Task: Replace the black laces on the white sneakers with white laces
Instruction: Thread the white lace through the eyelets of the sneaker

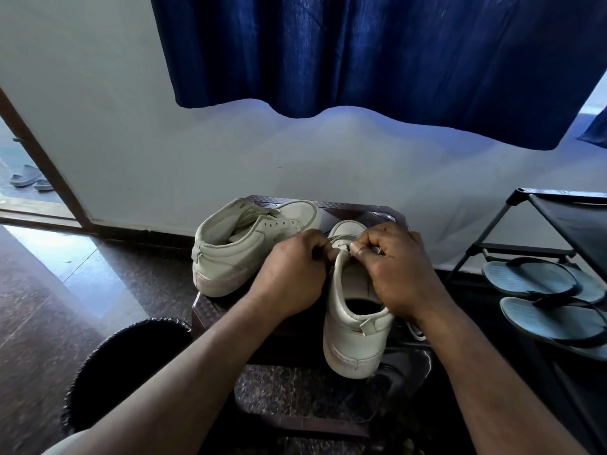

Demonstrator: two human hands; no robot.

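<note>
The left hand (292,274) and right hand (394,267) curl their fingers, pinching a thin pale lace (340,238) over the smooth white sneaker (354,326) on a dark embossed stool (361,212).

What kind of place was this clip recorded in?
Probably a home entryway: a shoe rack holding sandals on the right, a blue curtain above, and slippers outside an open doorway at left.

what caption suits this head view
Left hand and right hand work a lace into the near sneaker; the far sneaker sits unlaced.
</note>
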